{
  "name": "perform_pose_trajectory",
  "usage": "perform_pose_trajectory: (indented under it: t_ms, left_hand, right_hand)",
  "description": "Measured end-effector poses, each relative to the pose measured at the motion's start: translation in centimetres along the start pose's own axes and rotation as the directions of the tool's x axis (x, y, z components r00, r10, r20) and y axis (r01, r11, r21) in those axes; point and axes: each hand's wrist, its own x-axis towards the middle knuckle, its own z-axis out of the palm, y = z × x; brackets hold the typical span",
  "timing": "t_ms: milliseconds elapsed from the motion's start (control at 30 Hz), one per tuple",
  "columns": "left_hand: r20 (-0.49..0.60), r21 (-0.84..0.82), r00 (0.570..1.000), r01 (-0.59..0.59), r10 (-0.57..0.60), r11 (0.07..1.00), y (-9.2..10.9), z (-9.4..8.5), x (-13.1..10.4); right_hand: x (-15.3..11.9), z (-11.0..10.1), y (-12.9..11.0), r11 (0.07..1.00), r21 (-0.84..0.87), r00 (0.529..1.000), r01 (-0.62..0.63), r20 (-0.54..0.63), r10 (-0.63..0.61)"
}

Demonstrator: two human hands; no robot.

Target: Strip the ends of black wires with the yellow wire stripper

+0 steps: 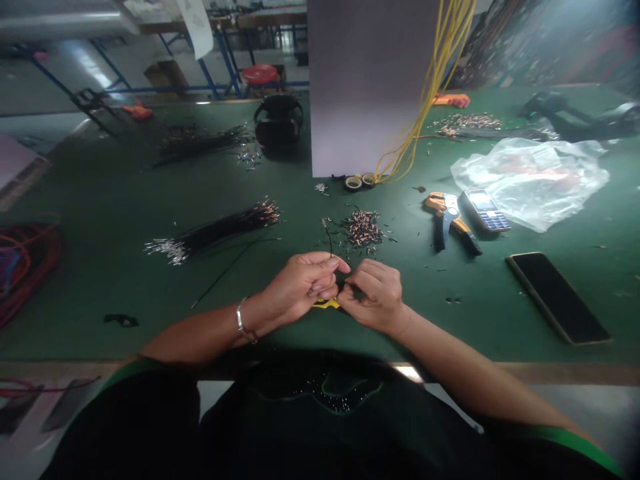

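Observation:
My left hand (313,283) is closed around a thin black wire (329,240), which sticks up past the fingers and ends in a pale tip. Beside it, fingertips almost touching, my right hand (375,293) is pinched; what it grips, if anything, is hidden. A yellow object (327,303) shows partly beneath the hands, too covered to name. Just beyond them lies a heap of small copper-coloured and black pieces (363,228). To the left is a bundle of black wires (225,228) with bare copper ends and silvery ends, and one loose black wire (225,272) lies in front of it.
On the green table (125,280), orange-handled cutters (453,220), a keypad phone (486,210), a smartphone (557,297) and a clear plastic bag (535,177) lie rightward. Yellow wires (433,100) hang by a pale upright panel (373,87). Tape rolls (353,183) sit at its foot.

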Motion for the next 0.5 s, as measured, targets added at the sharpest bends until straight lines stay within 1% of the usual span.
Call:
perform_pose_trajectory:
  t_ms: [133,300,367,433,467,500]
  left_hand:
    - [-0.006,0.011,1.000,-0.008,0.008,1.000,0.1,0.1,-0.1]
    - [-0.017,0.021,1.000,-0.015,0.015,1.000,0.2,0.3,-0.2]
    - [-0.019,0.021,1.000,-0.022,0.022,1.000,0.0,0.4,-0.6]
    - [-0.015,0.020,1.000,0.022,-0.022,1.000,-0.2,0.5,-1.1]
    - [-0.006,0.023,0.998,0.068,-0.068,0.997,-0.2,0.6,-1.3]
    - [0.013,0.031,0.992,0.126,-0.127,0.992,-0.2,0.6,-1.5]
  right_hand:
    - [-0.1,-0.2,0.0,0.999,-0.028,1.000,0.017,0.007,-0.016]
    - [-0.4,0.3,-0.4,0.999,-0.050,0.999,-0.001,0.043,0.003]
    - [-0.4,0.2,0.0,0.999,-0.044,0.998,-0.008,0.055,0.010]
    - [-0.2,-0.5,1.0,0.998,-0.053,0.997,-0.047,0.055,0.049]
    - [0.0,-1.1,1.8,0.987,-0.094,0.991,-0.132,0.004,0.133]
    - [0.2,-1.8,2.6,0.973,-0.126,0.980,-0.192,-0.070,0.184]
